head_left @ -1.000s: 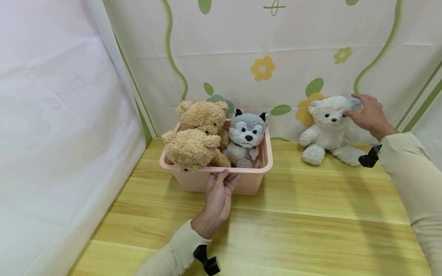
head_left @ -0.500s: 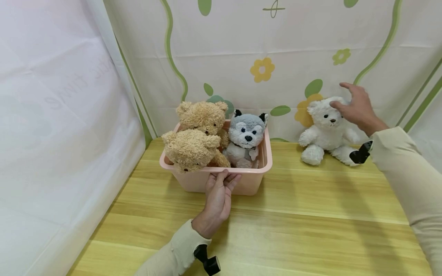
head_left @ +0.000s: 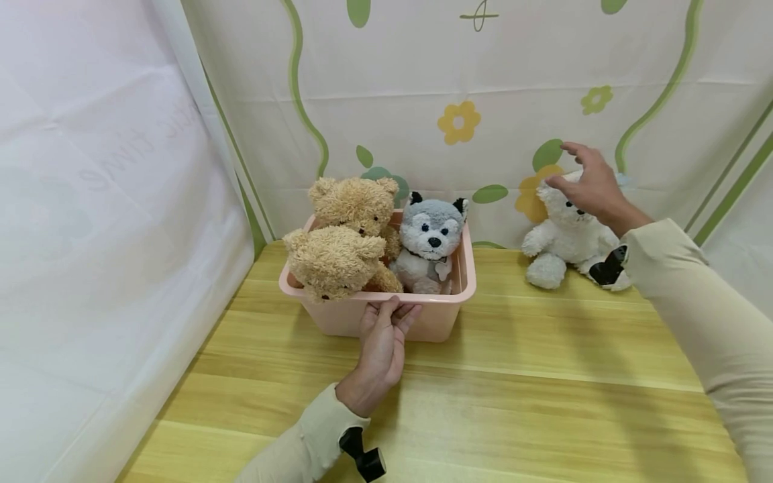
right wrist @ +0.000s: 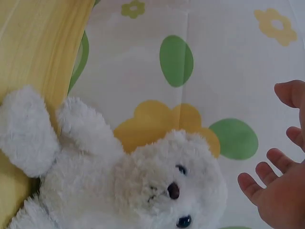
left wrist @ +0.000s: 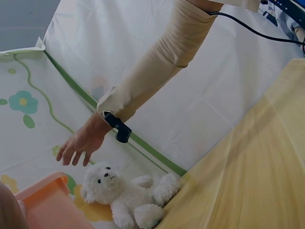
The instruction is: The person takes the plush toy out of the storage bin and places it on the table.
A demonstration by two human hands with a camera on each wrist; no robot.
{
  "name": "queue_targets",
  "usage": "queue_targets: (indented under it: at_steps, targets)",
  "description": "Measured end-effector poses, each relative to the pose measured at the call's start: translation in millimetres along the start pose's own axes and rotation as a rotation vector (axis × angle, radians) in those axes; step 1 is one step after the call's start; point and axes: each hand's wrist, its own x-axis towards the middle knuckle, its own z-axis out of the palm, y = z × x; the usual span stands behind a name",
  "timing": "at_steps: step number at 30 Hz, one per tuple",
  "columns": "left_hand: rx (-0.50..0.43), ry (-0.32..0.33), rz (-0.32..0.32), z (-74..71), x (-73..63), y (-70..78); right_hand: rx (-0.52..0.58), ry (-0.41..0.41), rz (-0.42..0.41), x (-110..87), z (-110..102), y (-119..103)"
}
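Observation:
My left hand grips the front rim of a pink plastic bin, thumb at the rim and fingers under it. Inside the bin two curly tan teddy bears lean together on the left, the front one drooping over the rim. A grey and white plush husky sits upright on the right. My right hand hovers with fingers spread by the head of a white teddy bear, partly covering it in the head view. The right wrist view shows the hand apart from the white teddy bear.
The wooden table extends in front of the bin. A white cloth backdrop with flowers and leaves stands behind, and another white cloth hangs at the left. The white teddy bear sits against the backdrop. A black cable shows in the left wrist view.
My right hand has come off the white teddy bear's head and moved left and slightly up. The left hand, the bin and the toys in it stay in place.

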Motion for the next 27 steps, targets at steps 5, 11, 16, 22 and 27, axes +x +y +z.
queue_targets:
  at_steps: [5,11,16,22,27]
  targets:
    - [0.001,0.003,-0.005,-0.2,0.0,0.2,0.022,-0.020,-0.046,1.3,13.4,-13.2]
    - [0.000,0.006,-0.002,-0.3,0.3,-0.5,0.057,-0.039,-0.092,1.3,30.1,-24.2]
    - [-0.002,0.004,-0.001,-0.2,0.0,-0.6,0.077,-0.026,-0.112,0.1,40.5,-30.9]
    - [-0.003,0.004,-0.002,-0.2,-0.5,-0.3,0.120,-0.038,-0.140,-2.0,51.9,-39.3]
    - [-0.004,0.003,0.000,-0.2,-0.8,-0.3,0.172,-0.085,-0.141,-3.8,61.8,-49.3]
